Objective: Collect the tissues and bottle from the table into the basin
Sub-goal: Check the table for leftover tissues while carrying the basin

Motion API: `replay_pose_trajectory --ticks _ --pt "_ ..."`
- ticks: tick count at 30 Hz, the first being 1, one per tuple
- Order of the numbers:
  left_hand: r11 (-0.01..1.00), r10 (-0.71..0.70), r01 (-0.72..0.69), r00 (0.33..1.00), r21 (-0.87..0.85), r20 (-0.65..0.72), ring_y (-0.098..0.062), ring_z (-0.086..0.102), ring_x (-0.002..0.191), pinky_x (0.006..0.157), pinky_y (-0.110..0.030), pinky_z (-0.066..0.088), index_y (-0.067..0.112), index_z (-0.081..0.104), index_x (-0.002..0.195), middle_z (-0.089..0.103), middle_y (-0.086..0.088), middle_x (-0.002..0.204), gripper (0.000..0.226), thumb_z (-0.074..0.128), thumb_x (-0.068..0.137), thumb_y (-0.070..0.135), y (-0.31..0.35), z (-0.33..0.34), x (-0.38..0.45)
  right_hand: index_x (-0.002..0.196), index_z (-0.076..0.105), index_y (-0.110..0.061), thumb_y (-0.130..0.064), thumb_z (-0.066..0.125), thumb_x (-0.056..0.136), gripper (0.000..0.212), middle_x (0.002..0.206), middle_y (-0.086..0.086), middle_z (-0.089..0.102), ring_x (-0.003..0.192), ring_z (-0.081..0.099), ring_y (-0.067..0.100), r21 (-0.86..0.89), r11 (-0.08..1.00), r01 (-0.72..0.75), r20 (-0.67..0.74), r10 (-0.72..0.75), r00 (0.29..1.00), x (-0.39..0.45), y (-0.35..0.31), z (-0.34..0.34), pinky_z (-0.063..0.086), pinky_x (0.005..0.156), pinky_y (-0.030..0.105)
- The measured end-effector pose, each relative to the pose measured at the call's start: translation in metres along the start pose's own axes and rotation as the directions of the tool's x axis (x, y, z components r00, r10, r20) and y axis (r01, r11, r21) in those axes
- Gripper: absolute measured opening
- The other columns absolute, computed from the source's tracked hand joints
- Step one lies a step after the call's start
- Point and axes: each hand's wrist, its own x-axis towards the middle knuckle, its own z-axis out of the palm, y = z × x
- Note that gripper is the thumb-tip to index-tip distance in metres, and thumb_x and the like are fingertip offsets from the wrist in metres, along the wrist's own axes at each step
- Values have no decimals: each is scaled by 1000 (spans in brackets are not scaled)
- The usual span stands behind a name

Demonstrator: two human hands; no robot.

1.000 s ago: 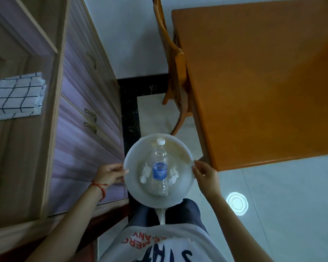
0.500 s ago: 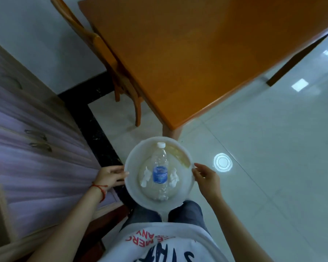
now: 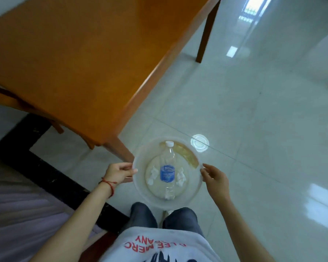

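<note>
A round translucent white basin [image 3: 140, 188] is held in front of my body, above the floor. Inside it lies a clear plastic bottle [image 3: 167, 168] with a blue label and white cap, cap pointing away from me. Crumpled white tissues [image 3: 152, 175] lie in the basin on both sides of the bottle and near its base. My left hand [image 3: 118, 172] grips the basin's left rim. My right hand [image 3: 215, 179] holds the right rim. The orange wooden table [image 3: 80, 53] is ahead and to the left, its top bare in view.
A table leg [image 3: 119, 150] stands just beyond the basin's left edge, another leg [image 3: 206, 31] farther right. Glossy pale floor tiles [image 3: 254, 110] stretch ahead and right. A wooden chair [image 3: 11, 99] sits under the table at left. A cabinet front [image 3: 17, 205] is at my lower left.
The view has swung right: the cabinet and chair slid out to the left, more open floor shows. Both hands kept hold of the basin, with the bottle and tissues unmoved inside.
</note>
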Motion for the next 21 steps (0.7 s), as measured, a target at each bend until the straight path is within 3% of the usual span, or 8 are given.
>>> replay_pose_trajectory --ticks 2,5,8,12,18,21 --pt "998 23 -26 999 62 40 -20 64 81 57 -20 53 -4 56 118 64 -14 102 44 68 76 1 16 27 7 110 65 -14 -20 60 86 25 89 3 70 82 66 17 36 999 -32 -42 34 999 5 7 -24 48 74 24" --pt "995 46 -55 994 88 102 -23 63 83 63 -25 54 -7 53 120 62 -18 105 47 68 76 -1 36 66 20 110 65 -16 -20 59 86 25 91 2 71 84 66 16 90 994 -55 -118 66 991 14 16 -56 47 74 23" --pt "987 64 -84 988 137 142 -24 62 81 58 -23 54 -8 51 121 60 -19 104 50 68 75 -1 58 101 31 109 65 -15 -20 60 86 25 91 4 70 84 65 17 119 990 -79 -191 101 976 24 20 -83 49 74 22" --pt "980 84 -117 976 161 200 -25 61 84 77 -35 51 -11 48 123 60 -22 109 52 68 75 -2 89 137 48 107 67 -13 -19 61 85 23 91 2 70 84 65 16 147 986 -78 -276 116 954 41 18 -108 50 78 29" --pt "962 105 -165 959 217 263 -17 62 76 49 -15 53 -8 49 123 61 -18 105 54 70 75 4 143 180 86 105 69 -14 -21 61 85 22 92 -1 70 83 64 10 201 977 -77 -339 144 930 90 3 -131 48 77 24" --pt "956 116 -188 948 226 297 -21 63 79 55 -19 53 -8 51 122 61 -18 102 50 69 76 3 178 200 114 105 68 -13 -19 61 85 23 91 1 70 84 65 13 215 973 -83 -367 159 917 128 -8 -141 49 78 26"
